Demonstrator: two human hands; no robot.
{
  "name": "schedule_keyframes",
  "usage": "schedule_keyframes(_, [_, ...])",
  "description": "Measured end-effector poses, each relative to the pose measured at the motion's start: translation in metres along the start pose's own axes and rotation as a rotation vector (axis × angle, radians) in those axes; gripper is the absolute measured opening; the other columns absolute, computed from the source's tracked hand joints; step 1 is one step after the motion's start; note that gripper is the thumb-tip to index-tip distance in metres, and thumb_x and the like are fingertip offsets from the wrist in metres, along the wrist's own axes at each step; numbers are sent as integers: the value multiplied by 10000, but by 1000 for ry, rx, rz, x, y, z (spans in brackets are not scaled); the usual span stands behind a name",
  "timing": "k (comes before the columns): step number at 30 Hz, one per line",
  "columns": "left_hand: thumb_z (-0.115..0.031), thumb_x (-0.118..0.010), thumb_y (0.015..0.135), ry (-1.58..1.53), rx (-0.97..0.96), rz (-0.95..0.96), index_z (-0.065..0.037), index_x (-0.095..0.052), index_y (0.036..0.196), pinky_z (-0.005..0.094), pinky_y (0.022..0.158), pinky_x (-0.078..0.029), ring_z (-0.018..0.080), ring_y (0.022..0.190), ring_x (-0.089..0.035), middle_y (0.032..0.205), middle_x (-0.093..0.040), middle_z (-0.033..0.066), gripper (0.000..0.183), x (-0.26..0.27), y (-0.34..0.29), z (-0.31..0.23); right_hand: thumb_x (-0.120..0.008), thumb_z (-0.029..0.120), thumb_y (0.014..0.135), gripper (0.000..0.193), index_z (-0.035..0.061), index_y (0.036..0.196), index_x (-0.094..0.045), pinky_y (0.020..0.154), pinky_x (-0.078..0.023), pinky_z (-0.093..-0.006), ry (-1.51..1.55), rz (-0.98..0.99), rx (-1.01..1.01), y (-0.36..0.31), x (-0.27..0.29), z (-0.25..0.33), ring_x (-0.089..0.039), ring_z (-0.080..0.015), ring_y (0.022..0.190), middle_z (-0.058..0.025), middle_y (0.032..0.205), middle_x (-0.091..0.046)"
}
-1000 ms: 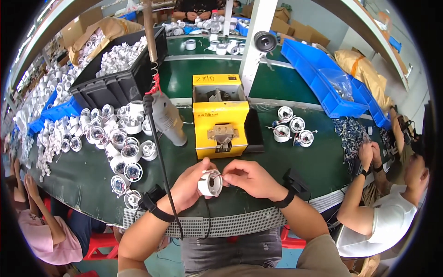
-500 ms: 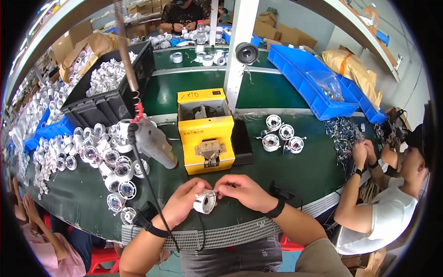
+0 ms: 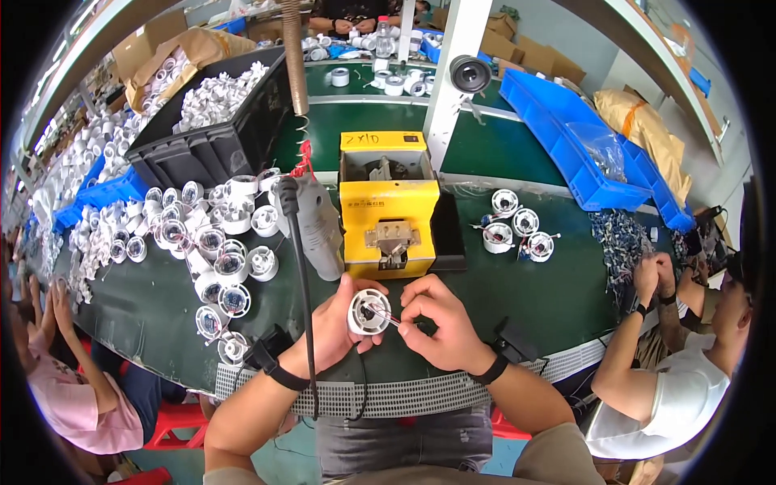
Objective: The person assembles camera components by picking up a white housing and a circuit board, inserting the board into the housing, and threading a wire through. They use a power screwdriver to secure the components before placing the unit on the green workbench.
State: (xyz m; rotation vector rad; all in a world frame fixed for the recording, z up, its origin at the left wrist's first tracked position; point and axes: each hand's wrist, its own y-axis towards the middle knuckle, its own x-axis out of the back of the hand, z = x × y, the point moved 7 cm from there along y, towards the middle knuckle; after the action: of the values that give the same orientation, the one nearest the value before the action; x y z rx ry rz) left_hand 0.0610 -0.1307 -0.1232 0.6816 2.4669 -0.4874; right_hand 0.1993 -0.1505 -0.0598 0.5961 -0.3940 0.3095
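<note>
My left hand (image 3: 330, 325) is closed around a round white plastic housing (image 3: 355, 314), its open face with slotted rim and dark inside turned up toward me. Thin wires (image 3: 385, 315) come out of its middle. My right hand (image 3: 440, 325) pinches the wires' outer end between thumb and fingertips, just right of the housing. What sits at the wire tips is too small to make out. Directly beyond my hands stands a yellow machine (image 3: 390, 206) with a metal fixture on its front. A grey hanging power screwdriver (image 3: 321, 234) is beside it, its black cable (image 3: 305, 323) passing over my left wrist.
Many white housings (image 3: 229, 263) crowd the table's left; several more (image 3: 525, 221) sit to the right. A black crate (image 3: 202, 153) of white parts and blue bins (image 3: 558, 153) stand farther back. A person in white (image 3: 667, 388) works at right, another in pink (image 3: 89, 412) sits at left.
The housing has been tipped so its open face points up, and my left hand has moved up slightly. My right hand has shifted right, drawing the wires outward. The whole view has shifted.
</note>
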Motion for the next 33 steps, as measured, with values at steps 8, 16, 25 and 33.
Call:
schedule_keyframes(8, [-449,-275,1019,77,23,83,-33,-477,1256,247,562,-495,137,749,-619,949,-611,69,520,-12,3,9,-700,59,782,137,25,874,-606,697,-474,-288,-56,-146,-141,-2,-8,-2,-573,-194,784,-79,940,-526])
schedule_keyframes(16, [-356,-325,1029,-72,-138,-31,-26,-443,1322,314,865,-530,161,1005,-609,1085,-593,71,456,-4,3,0,-737,64,779,214,15,972,-659,616,-513,-278,-403,-159,208,1,7,20,-630,-161,744,-82,897,-634])
schedule_keyframes(25, [-227,-363,1026,-71,-227,136,-56,-359,1392,348,1017,-385,187,1206,-462,1388,-414,85,404,-18,0,0,-666,-31,831,159,-30,986,-634,601,-528,-215,400,-213,-294,-6,-9,-23,-665,-115,706,-66,873,-641])
schedule_keyframes(33, [-235,-359,1022,-76,-229,199,-59,-292,1425,382,1071,-334,236,1283,-414,1445,-354,127,445,-24,-2,3,-762,-10,731,190,9,895,-668,582,-491,-235,25,-217,-132,-2,-2,-7,-625,-121,653,-66,798,-635])
